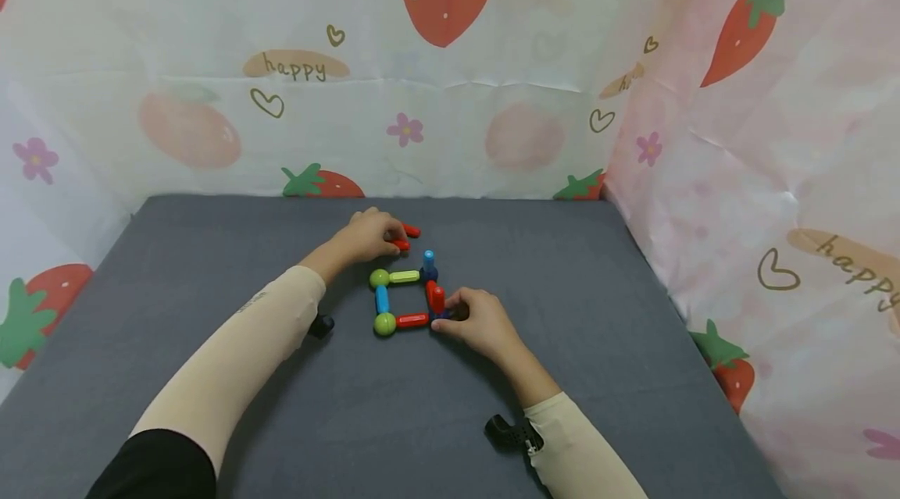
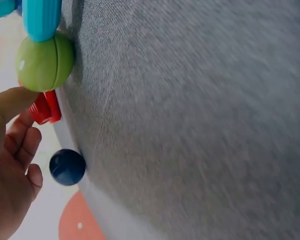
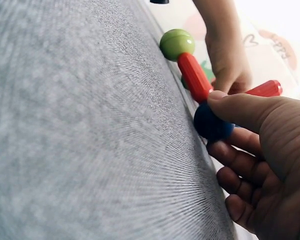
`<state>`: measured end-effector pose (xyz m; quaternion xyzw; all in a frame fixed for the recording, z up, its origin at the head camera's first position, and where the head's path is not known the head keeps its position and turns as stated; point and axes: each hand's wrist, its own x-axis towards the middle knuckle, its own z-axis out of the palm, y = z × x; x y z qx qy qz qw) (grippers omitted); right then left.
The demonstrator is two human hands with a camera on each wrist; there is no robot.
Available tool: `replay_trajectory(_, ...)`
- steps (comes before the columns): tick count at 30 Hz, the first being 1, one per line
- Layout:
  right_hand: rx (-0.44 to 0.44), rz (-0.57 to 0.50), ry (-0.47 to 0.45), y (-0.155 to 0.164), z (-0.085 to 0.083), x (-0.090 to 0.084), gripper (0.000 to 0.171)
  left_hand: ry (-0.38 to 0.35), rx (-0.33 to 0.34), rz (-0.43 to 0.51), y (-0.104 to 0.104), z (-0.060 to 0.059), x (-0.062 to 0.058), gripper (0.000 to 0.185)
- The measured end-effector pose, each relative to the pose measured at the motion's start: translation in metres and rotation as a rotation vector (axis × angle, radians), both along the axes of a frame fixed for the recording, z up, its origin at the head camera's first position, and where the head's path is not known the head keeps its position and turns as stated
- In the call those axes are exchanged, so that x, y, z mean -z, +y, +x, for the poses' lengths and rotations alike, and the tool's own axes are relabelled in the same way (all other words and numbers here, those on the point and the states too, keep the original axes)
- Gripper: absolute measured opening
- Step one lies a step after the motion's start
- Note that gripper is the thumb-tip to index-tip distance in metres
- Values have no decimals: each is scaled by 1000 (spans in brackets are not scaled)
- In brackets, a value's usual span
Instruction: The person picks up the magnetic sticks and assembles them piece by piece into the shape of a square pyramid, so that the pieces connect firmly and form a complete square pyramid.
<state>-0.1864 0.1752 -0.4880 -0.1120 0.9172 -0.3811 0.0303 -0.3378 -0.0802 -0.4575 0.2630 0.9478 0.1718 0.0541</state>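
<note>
Rod-and-ball frame (image 1: 408,298) — a small square of coloured plastic sticks joined at ball corners — lies flat on the grey surface (image 1: 211,265), midway between the two hands. Reading left to right: the left hand (image 1: 366,237) rests at the far side of the frame with its fingers curled around a loose red rod (image 1: 406,237); two green balls (image 1: 383,323) mark the left corners, joined by a blue rod (image 1: 382,299), with a yellow-green rod (image 1: 404,276) along the far edge and a red rod (image 1: 412,320) along the near edge; a blue peg (image 1: 428,259) stands upright at the far right corner; the right hand (image 1: 478,319) pinches the dark blue ball (image 3: 212,122) at the near right corner, thumb on top and fingers beneath. The pieces look to be light, rigid, smooth moulded plastic, and the joints probably part under a modest pull, so the frame is best handled at a ball corner — where several rods meet — rather than mid-rod, and slid rather than lifted by one side. Hard to make out: how the joints hold cannot be seen; the left hand covers most of its rod, so its length and any second piece beneath the fingers cannot be told; the left wrist view shows only one corner, and both wrist views are blurred at the cloth.
</note>
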Motion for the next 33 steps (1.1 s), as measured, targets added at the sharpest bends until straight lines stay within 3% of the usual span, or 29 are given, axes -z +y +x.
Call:
replay_trajectory(4,-2,-1,-2,1,0,-1,33,-3,-17,64,-8,6,-4,16)
replay_trajectory(12,8,-5,-6,1,0,-2,33,-77,-56,255,-22,27,-17,23)
replay_trajectory(25,2,-14,-10,0,1,-2,32,-138,-39,345,-21,72,-27,20)
replay_trajectory(33,0,-21,-5,0,0,-1,33,-193,0,350,-21,95,-29,21)
